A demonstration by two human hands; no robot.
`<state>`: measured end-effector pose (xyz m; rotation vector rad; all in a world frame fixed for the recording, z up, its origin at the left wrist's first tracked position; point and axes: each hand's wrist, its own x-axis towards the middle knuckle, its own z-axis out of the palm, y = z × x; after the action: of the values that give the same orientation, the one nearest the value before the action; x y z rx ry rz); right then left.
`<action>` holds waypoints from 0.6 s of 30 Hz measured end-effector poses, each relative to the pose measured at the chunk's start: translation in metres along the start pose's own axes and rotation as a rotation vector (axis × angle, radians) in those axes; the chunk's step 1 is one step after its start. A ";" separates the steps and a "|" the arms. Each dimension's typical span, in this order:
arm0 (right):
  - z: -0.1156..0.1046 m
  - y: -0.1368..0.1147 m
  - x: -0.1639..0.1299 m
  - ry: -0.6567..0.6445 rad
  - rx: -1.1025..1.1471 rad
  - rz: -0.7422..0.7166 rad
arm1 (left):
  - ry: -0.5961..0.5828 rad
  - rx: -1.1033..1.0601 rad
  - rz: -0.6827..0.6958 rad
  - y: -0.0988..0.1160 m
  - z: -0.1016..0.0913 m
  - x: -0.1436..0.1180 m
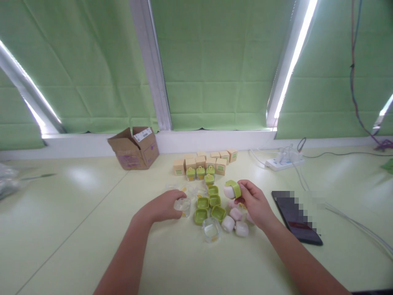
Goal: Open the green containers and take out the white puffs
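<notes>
View from above a pale yellow-green tabletop, looking down at two bare forearms reaching forward.

Right hand raised slightly off the table, fingers pinched closed on a small white rounded block fitted with a green square plastic cap, held just right of centre. Left hand lower, resting near the table, fingers curled closed on a small clear plastic cube-shaped case. Hands apart, with a cluster of parts between them.

Between the hands: several loose green square plastic caps, open side up. Just below these, one more clear plastic case lying on the table. Beside it, under the right hand, a few white-pink rounded blocks.

Further back, a row of small tan cardboard cube boxes, with assembled green-capped pieces standing just in front.

Back left, an open brown cardboard carton. To the right of the right forearm, a dark flat phone, partly blurred. Back right, a white power strip with trailing cables. Behind everything, green window blinds.
</notes>
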<state>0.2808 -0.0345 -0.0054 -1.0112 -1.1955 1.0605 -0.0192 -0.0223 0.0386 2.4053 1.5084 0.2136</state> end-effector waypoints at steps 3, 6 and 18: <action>0.000 0.000 0.000 -0.016 0.016 0.000 | 0.032 0.033 -0.005 -0.006 0.004 0.002; 0.000 0.000 0.000 -0.018 0.021 -0.002 | 0.053 0.065 -0.010 -0.011 0.006 0.004; 0.001 -0.002 -0.001 -0.088 0.037 0.045 | 0.217 0.100 -0.038 0.000 -0.001 0.005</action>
<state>0.2798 -0.0359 -0.0037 -0.9748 -1.2241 1.1683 -0.0177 -0.0179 0.0388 2.4966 1.6934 0.4125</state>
